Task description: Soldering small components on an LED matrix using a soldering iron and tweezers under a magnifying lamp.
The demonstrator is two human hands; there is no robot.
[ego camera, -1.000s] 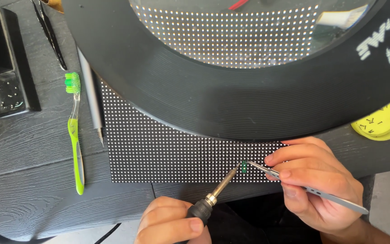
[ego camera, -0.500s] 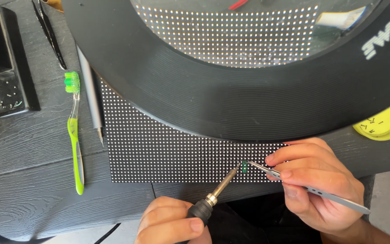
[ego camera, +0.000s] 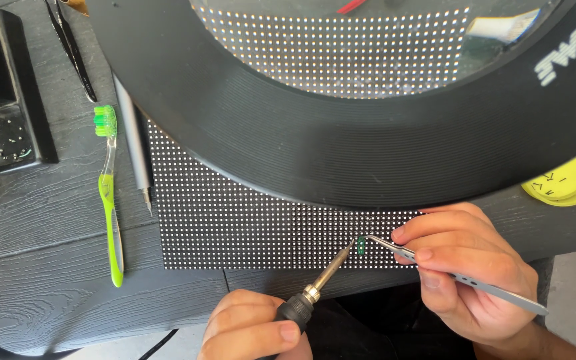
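Left hand (ego camera: pixel 251 330): curled closed around one soldering iron (ego camera: pixel 315 287), black grip, brass collar, tip at a small green component (ego camera: pixel 361 245) near the lower edge of the dotted black LED panel (ego camera: pixel 235 227).
Right hand (ego camera: pixel 468 273): fingers pinched on one pair of metal tweezers (ego camera: pixel 461 277), points at the same component.
One green toothbrush (ego camera: pixel 109 193), one round black magnifier ring (ego camera: pixel 341 153), one yellow lid (ego camera: pixel 568 180), grey wood-grain table (ego camera: pixel 35 267).
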